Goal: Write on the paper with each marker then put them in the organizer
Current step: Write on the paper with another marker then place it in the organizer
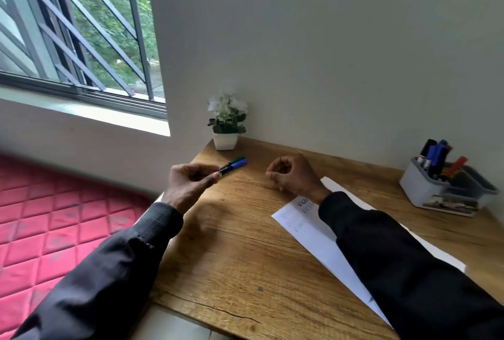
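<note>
My left hand [188,179] pinches the end of a blue-capped marker [234,165] over the desk's far left part. A green-capped marker [237,159] lies just behind it on the wood. My right hand [293,174] hovers curled near the middle of the desk, holding nothing. The white paper [313,233] with a few lines of writing lies under my right forearm. The grey organizer [425,189] stands at the far right with several markers upright in it.
A small white pot with white flowers [226,124] sits in the desk's back left corner against the wall. A red quilted mattress [54,225] lies left of the desk below a barred window. The wooden desk [240,258] has a crack near its front edge.
</note>
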### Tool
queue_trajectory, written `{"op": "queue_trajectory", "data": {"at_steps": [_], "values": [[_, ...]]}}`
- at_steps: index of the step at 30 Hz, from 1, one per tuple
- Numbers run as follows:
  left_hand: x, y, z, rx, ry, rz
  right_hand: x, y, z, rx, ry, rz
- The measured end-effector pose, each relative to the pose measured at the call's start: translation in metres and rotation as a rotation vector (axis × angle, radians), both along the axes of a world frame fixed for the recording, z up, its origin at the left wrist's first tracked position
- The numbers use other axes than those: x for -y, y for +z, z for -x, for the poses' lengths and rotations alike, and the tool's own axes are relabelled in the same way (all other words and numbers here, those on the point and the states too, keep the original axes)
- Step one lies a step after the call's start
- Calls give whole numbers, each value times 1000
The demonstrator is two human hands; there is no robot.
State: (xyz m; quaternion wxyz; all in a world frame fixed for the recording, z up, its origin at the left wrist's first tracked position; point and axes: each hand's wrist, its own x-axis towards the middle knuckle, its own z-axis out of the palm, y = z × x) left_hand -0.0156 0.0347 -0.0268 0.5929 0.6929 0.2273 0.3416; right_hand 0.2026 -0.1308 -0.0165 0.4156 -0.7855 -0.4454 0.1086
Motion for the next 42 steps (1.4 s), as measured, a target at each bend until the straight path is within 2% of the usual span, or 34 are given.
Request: {"op": "queue_trajectory", "data": {"at_steps": [6,11,21,24,26,30,33,39,42], "values": [[-10,-6,17,-43,61,31,-53,-7,19,206,137,3],[-11,-6,20,-41,52,55,-76,-13,21,354,256,101],[-3,-5,6,-14,22,58,-60,-16,4,447,270,194],[3,-4,-3,21,22,56,-39,-13,-8,378,201,160],[9,-3,-13,31,12,54,-19,-2,-12,277,105,48],[27,4,-37,37,-58,42,23,17,-15,-134,47,-212],[46,12,-60,4,-146,-8,49,21,-16,-320,38,-320],[84,25,-92,2,-340,-92,82,23,-8,-477,-25,-449],[98,27,-102,-6,-336,-152,94,27,-3,-579,-9,-518]]}}
